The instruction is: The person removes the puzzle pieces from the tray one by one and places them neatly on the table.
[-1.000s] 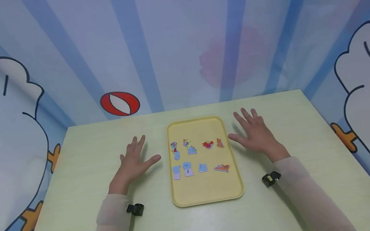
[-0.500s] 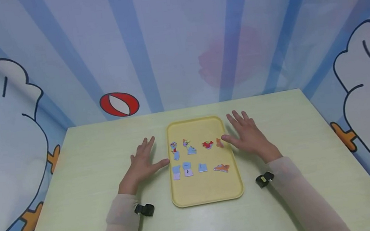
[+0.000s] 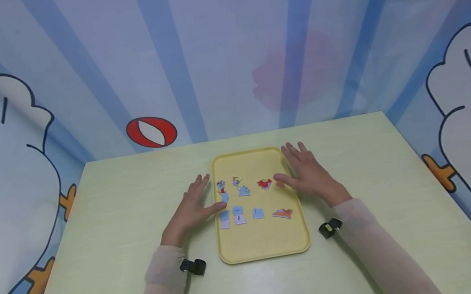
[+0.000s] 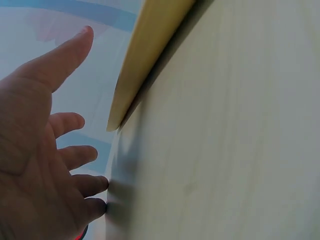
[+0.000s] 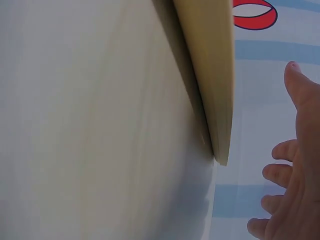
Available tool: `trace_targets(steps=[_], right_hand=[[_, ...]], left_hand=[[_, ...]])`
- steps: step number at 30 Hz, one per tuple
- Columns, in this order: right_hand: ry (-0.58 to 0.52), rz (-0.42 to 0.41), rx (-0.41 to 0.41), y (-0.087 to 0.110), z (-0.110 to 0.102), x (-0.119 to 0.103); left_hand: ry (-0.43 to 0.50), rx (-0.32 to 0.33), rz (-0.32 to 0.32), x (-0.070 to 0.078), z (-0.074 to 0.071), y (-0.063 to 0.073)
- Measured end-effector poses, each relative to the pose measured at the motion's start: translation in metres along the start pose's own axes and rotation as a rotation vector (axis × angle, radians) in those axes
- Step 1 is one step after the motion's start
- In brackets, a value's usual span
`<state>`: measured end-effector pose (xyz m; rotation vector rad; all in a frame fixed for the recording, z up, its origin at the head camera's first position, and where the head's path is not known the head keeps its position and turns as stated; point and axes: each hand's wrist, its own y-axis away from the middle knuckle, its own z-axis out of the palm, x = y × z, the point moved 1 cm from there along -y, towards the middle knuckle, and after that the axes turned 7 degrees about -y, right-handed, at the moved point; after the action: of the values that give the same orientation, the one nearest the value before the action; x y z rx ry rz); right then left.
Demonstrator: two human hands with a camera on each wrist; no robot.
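Note:
A shallow yellow tray (image 3: 264, 248) lies on the table and bears several flat puzzle-like pieces in two rough rows. My left hand (image 3: 189, 213) is at the tray's left edge, fingers spread, its thumb over the rim near a blue piece (image 3: 224, 196). At the right edge is my right hand (image 3: 313, 177), also spread; its thumb partly hides a small orange piece (image 3: 280, 185) beside a red piece (image 3: 264, 184). Neither hand grips anything. In the wrist views, the tray's side wall (image 4: 145, 55) shows near the left hand, and the opposite wall (image 5: 212, 75) near the right.
The near row has blue and lilac pieces (image 3: 239, 215), a blue piece (image 3: 258, 213) and a larger orange piece (image 3: 283, 214). The pale table (image 3: 120, 204) extends around the tray. A striped blue backdrop (image 3: 230, 60) with printed cartoon figures stands behind and at both sides.
Both hands have moved inward from the table at either side to the tray's edges, thumbs passing over the rims. The tray and pieces look unmoved.

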<state>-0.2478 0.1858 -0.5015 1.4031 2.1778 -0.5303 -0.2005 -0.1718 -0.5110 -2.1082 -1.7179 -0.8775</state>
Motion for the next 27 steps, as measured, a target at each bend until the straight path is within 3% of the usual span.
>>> trace_targets(steps=[8, 15, 22, 27], right_hand=[[0.07, -0.032, -0.027, -0.003, 0.007, -0.006], [0.087, -0.046, -0.062, -0.004, 0.01, -0.007], [0.12, -0.141, -0.07, -0.004, 0.01, -0.009], [0.161, -0.182, -0.065, -0.005, 0.011, -0.011]], left_hand=[[0.078, -0.011, -0.051, 0.002, 0.01, -0.002], [0.079, -0.035, -0.047, 0.004, 0.01, 0.0], [0.075, -0.042, 0.0, 0.003, 0.009, 0.002], [0.064, -0.052, -0.012, -0.001, 0.011, 0.003]])
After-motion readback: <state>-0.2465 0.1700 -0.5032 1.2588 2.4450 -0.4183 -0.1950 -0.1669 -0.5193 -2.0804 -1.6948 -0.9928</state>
